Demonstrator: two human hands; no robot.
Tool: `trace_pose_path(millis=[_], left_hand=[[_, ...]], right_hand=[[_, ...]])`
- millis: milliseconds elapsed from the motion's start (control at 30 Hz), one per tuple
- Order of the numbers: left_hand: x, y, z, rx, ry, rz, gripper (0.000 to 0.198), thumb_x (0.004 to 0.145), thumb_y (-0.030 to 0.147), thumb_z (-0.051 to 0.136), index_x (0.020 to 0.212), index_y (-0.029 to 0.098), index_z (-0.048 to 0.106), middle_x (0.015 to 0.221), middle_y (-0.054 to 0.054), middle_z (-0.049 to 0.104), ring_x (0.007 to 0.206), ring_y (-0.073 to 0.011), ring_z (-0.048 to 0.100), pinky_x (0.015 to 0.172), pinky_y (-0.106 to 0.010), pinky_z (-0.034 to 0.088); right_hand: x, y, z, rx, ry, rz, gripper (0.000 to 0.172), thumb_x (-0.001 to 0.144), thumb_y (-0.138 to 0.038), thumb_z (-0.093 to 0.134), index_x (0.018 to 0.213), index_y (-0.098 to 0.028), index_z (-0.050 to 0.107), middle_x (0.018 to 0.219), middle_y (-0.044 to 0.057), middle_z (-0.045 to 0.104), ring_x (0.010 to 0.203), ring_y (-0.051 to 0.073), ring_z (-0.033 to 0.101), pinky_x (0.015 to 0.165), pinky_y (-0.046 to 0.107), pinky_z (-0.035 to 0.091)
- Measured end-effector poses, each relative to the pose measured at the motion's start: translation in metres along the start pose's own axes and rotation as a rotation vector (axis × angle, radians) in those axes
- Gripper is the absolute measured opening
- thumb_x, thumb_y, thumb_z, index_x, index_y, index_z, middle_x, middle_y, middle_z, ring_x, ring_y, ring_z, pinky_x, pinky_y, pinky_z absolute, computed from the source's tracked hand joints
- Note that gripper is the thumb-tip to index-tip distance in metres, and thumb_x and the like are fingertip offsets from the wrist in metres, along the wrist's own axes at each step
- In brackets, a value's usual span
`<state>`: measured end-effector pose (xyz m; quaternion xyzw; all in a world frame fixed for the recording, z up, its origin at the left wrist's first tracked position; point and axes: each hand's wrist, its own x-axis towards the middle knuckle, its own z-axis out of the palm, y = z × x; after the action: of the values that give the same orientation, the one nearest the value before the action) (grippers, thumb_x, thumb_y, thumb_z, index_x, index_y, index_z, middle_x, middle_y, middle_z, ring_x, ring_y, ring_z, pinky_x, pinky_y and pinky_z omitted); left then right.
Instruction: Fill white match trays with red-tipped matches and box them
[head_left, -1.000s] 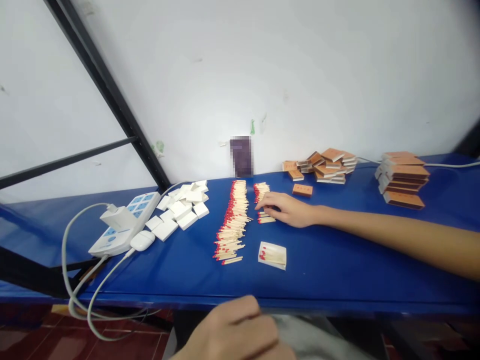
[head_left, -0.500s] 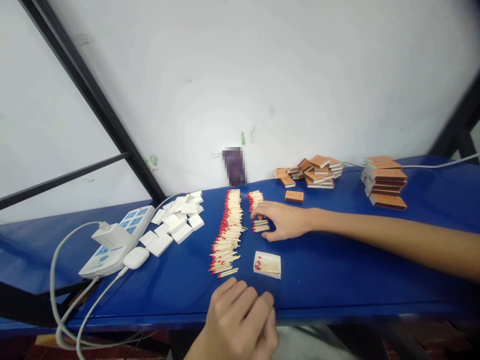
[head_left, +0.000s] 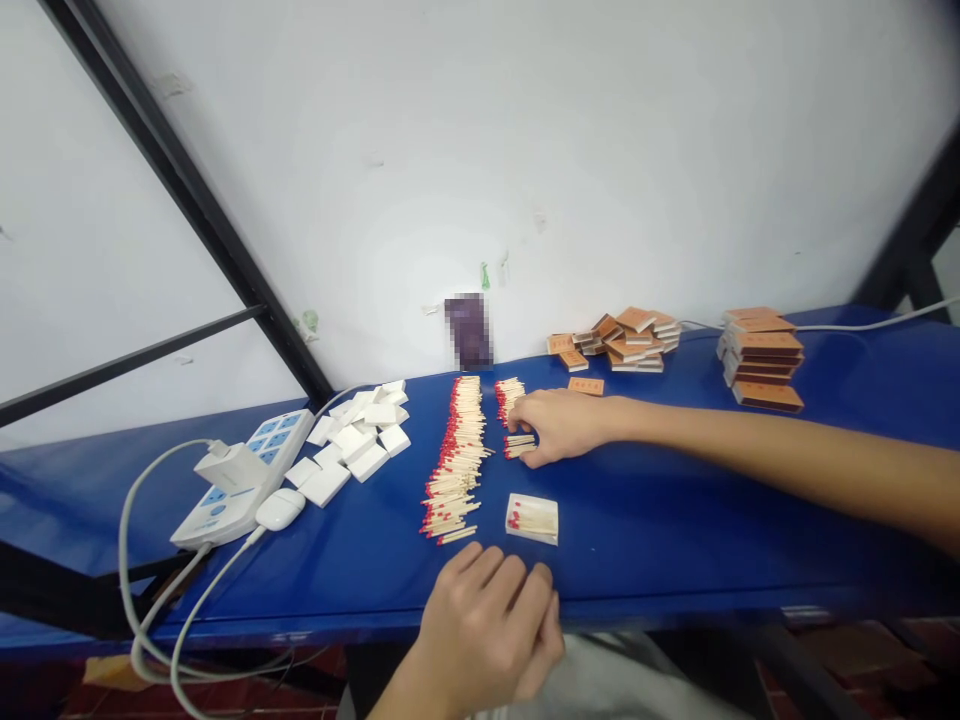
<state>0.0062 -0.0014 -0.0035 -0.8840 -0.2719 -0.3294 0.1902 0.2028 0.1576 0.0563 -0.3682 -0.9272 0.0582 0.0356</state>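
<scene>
Match bundle (head_left: 519,446), beyond the tray (head_left: 534,520), is pinched by the right hand (head_left: 559,425); the left hand (head_left: 487,620) is rested slack and empty before the tray.

Right hand (head_left: 559,425) outstretched, left hand (head_left: 487,625) curled

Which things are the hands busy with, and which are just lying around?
In use: right hand touching a small bunch of matches; short match row; long match row; part-filled tray; spare white trays; brown sleeves; left hand resting at the table edge.
Lying about: power strip; white plug; cables.
</scene>
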Motion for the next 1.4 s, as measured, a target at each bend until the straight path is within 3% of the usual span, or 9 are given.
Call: trace_pose_path(millis=[133,367,967,1200,1400], left_hand=[[0.0,0.0,0.0,0.014,-0.015,-0.003,0.014,0.089,0.015,0.047,0.087,0.016,0.061,0.064,-0.001,0.053,0.055,-0.0179,0.047,0.055,-0.032,0.035],[0.0,-0.001,0.001,0.001,-0.024,0.002,0.014,0.088,0.014,0.048,0.088,0.015,0.062,0.066,-0.002,0.054,0.057,-0.0182,0.047,0.055,-0.033,0.036],[0.001,-0.001,0.0,-0.006,-0.062,0.054,0.015,0.087,0.014,0.049,0.089,0.014,0.063,0.065,-0.002,0.053,0.056,-0.0177,0.047,0.053,-0.031,0.037],[0.002,0.0,-0.001,-0.049,-0.01,0.007,0.021,0.087,0.013,0.049,0.101,0.012,0.065,0.09,-0.01,0.065,0.084,-0.0246,0.06,0.072,-0.036,0.051],[0.004,-0.001,-0.001,-0.015,-0.063,-0.012,0.024,0.091,0.016,0.047,0.106,0.015,0.066,0.107,-0.011,0.067,0.101,-0.0266,0.062,0.083,-0.04,0.051]], right_hand=[[0.005,-0.002,-0.003,-0.035,-0.04,-0.002,0.042,0.071,-0.046,0.067,0.1,-0.017,0.067,0.096,0.01,0.067,0.08,0.023,0.06,0.061,0.028,0.037],[0.009,-0.001,-0.003,-0.013,-0.053,0.004,0.016,0.072,-0.03,0.063,0.079,-0.017,0.067,0.075,0.005,0.065,0.067,0.017,0.056,0.054,0.027,0.028],[0.003,-0.019,-0.004,-0.163,-0.139,0.001,0.019,0.078,-0.015,0.056,0.084,-0.005,0.07,0.075,0.015,0.068,0.058,0.018,0.057,0.046,0.028,0.026],[0.003,-0.012,-0.005,-0.105,-0.14,-0.04,0.019,0.078,-0.02,0.059,0.084,-0.006,0.071,0.075,0.013,0.068,0.058,0.017,0.054,0.048,0.027,0.029],[0.001,-0.012,-0.009,-0.089,-0.146,-0.055,0.018,0.078,-0.021,0.06,0.083,-0.007,0.07,0.074,0.011,0.067,0.056,0.015,0.049,0.048,0.027,0.027]])
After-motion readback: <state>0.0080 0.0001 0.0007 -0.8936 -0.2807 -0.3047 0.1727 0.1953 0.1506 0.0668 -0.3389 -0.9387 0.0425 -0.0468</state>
